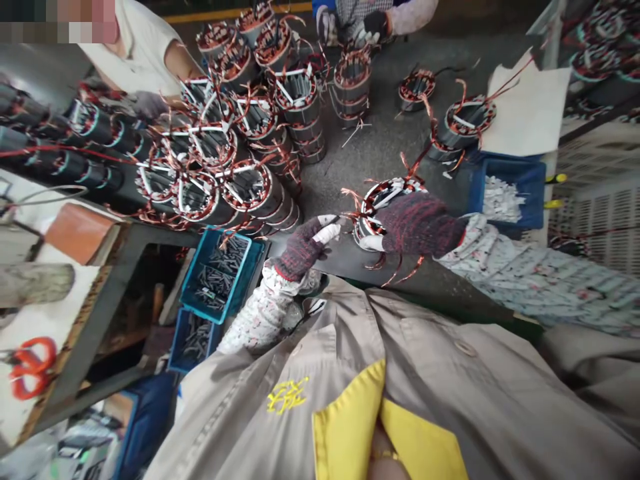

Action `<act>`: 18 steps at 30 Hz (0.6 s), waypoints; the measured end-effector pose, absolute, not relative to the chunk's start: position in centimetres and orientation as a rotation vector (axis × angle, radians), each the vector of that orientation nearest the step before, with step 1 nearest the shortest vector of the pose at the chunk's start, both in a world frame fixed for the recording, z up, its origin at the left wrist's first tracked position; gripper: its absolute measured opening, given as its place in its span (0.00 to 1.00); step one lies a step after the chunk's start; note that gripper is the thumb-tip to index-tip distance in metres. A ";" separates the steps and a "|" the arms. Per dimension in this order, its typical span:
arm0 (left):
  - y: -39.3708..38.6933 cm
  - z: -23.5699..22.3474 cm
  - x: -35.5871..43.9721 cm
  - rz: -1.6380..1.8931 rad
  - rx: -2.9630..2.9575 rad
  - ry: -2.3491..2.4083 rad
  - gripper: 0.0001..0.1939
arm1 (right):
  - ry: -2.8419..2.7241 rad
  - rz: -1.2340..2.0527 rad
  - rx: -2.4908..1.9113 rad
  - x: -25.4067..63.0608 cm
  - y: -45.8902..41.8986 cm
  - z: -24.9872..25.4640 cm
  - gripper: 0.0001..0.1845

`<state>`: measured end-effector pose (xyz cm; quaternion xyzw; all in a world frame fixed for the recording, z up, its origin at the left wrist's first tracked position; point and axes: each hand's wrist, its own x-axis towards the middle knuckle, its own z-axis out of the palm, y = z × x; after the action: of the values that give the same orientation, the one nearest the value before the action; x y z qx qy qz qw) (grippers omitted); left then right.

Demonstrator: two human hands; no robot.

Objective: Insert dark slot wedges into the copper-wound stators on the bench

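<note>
r hand (420,225) on motor stator (373,200) (copper leads (400,270)), l hand (303,248) beside

1. Own knit gloves: 2, left hand (300,250), right hand (420,225)
2. Wound stator (367,230) at the hands: 1
3. Stators in central cluster (247,190): over a dozen, overlapping
4. Blue crates (193,263): 3
5. Red-handled scissors (31,367): 1 pair
6. Co-workers (135,60): 2

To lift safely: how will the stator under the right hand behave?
The stator is probably heavy for its size: its core looks like stacked steel. Its copper leads look floppy and may snag. Tipped over, it may roll.
</note>
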<state>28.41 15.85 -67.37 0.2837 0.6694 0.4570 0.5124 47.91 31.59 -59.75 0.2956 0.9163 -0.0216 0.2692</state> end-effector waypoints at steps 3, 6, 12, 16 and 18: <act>16.4 -66.9 28.1 1.056 0.722 1.628 0.44 | 2.488 -0.080 0.749 48.2 31.7 -60.6 0.37; 17.1 -66.4 27.6 1.011 0.771 1.596 0.41 | 2.508 -0.082 0.711 48.3 31.8 -61.1 0.36; 17.7 -65.8 26.3 0.946 0.847 1.558 0.36 | 2.498 -0.134 0.682 48.3 32.0 -60.4 0.37; 17.6 -66.0 25.6 0.928 0.861 1.564 0.32 | 2.475 -0.159 0.705 48.1 32.2 -59.8 0.33; 17.5 -66.2 25.5 0.932 0.862 1.556 0.31 | 2.469 -0.162 0.707 48.0 32.3 -59.7 0.33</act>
<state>25.45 17.52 -66.22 0.3621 0.6537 0.3917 0.5367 48.01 32.26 -59.69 0.2638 0.9209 -0.0604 0.2804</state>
